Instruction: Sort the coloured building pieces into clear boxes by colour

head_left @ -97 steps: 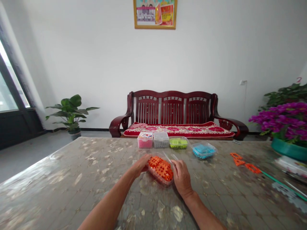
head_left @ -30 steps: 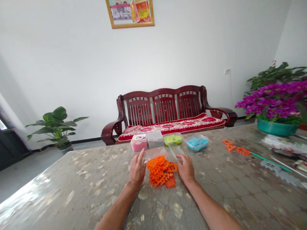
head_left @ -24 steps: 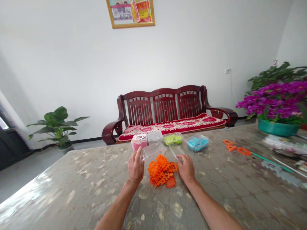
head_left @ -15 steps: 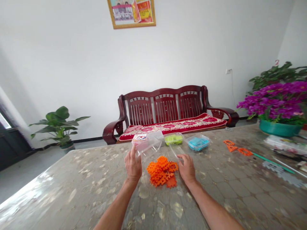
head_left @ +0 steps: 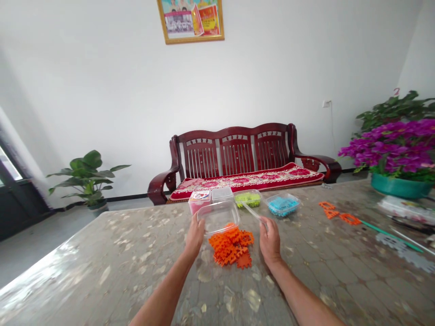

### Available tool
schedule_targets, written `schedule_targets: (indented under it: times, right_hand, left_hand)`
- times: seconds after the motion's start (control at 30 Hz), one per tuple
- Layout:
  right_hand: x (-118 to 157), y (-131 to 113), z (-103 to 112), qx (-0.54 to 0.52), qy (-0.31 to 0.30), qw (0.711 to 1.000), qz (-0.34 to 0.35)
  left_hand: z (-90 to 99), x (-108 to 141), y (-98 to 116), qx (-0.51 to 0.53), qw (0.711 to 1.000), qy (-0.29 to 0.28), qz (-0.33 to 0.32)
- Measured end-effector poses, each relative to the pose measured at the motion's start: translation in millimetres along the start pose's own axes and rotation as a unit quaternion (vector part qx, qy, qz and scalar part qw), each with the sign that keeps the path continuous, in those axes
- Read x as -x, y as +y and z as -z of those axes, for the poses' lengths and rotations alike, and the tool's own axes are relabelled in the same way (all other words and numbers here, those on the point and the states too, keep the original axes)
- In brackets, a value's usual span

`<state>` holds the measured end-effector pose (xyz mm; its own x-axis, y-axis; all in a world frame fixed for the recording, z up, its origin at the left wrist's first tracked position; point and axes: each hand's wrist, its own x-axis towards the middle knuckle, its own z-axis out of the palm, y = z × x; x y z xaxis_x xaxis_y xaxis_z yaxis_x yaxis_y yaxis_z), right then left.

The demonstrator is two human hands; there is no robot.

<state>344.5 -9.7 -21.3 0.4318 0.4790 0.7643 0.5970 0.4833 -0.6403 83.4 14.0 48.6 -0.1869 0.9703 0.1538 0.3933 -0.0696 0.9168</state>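
Note:
My left hand (head_left: 196, 232) is closed on the left end of a clear plastic container (head_left: 219, 218), tilted so its open side faces me. My right hand (head_left: 270, 235) pinches a thin clear lid (head_left: 251, 210), seen nearly edge-on. Between my forearms lies a pile of orange interlocking plastic pieces (head_left: 231, 246), partly behind the container's lower rim. Beyond it stand a box with pink contents (head_left: 196, 206), a greyish translucent box (head_left: 222, 194), a box of yellow-green pieces (head_left: 247, 199) and a box of blue pieces (head_left: 282, 205).
On the right of the patterned table (head_left: 142, 271) lie linked orange pieces (head_left: 340, 214), a green stick (head_left: 390, 234) and grey gear-edged pieces (head_left: 406, 253). A teal pot (head_left: 401, 185) of purple flowers stands behind them. A wooden bench (head_left: 234, 154) is past the table's far edge.
My left hand has turned the clear container so its opening faces me, above the orange pile. The lid in my right hand has shifted slightly right and now shows edge-on.

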Motion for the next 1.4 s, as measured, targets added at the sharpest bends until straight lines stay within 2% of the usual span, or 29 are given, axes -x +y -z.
schedule_targets:
  times: [0.1,0.17,0.23,0.37,0.47,0.73,0.87,0.93,1.0,1.07,1.17,1.23,1.3,1.4]
  right_hand:
    - [-7.5,-13.1,5.8,-0.034,0.031,0.999,0.011]
    - [-11.5,-26.0,10.6,-0.057,0.027,0.997,0.038]
    - [-12.9,-38.4,14.5,-0.075,-0.003,0.994,0.084]
    - [-7.0,-50.9,16.8,-0.083,-0.108,0.976,0.171]
    - [0.0,-49.5,14.4,-0.096,-0.162,0.965,0.182]
    - [7.7,-49.5,7.9,-0.148,-0.23,0.956,0.11]
    - [7.0,-49.5,7.1,-0.161,-0.248,0.953,0.064]
    - [5.5,-45.4,6.9,-0.173,-0.239,0.955,0.039]
    - [3.8,-39.6,6.9,-0.189,-0.2,0.961,-0.01]
    - [2.9,-34.8,6.9,-0.212,-0.153,0.961,-0.093]
    - [4.1,-34.8,6.0,-0.251,-0.126,0.934,-0.22]
    - [6.2,-39.8,4.6,-0.259,-0.131,0.919,-0.266]
    - [8.4,-45.3,3.0,-0.26,-0.148,0.913,-0.276]
    - [10.3,-46.8,1.2,-0.249,-0.178,0.919,-0.247]
  left_hand:
    - [3.2,0.1,7.5,-0.003,0.997,-0.046,0.067]
    - [5.9,0.2,12.2,-0.003,0.992,-0.073,0.101]
    - [7.8,-0.3,16.0,0.001,0.988,-0.095,0.123]
    - [8.8,-0.3,20.4,0.018,0.979,-0.138,0.146]
    - [8.9,2.2,21.7,0.033,0.975,-0.167,0.145]
    - [15.1,3.4,28.8,0.057,0.971,-0.203,0.114]
    - [13.6,8.1,33.9,0.086,0.965,-0.227,0.096]
    - [10.7,11.9,33.6,0.099,0.966,-0.223,0.088]
    - [7.9,14.8,31.3,0.105,0.968,-0.21,0.088]
    - [5.9,16.7,28.6,0.108,0.971,-0.195,0.09]
    - [3.7,19.4,27.0,0.121,0.973,-0.182,0.08]
    - [1.6,22.6,27.9,0.135,0.973,-0.176,0.065]
    - [-0.8,27.3,29.6,0.148,0.972,-0.173,0.049]
    - [-3.4,35.6,32.2,0.168,0.971,-0.17,0.027]
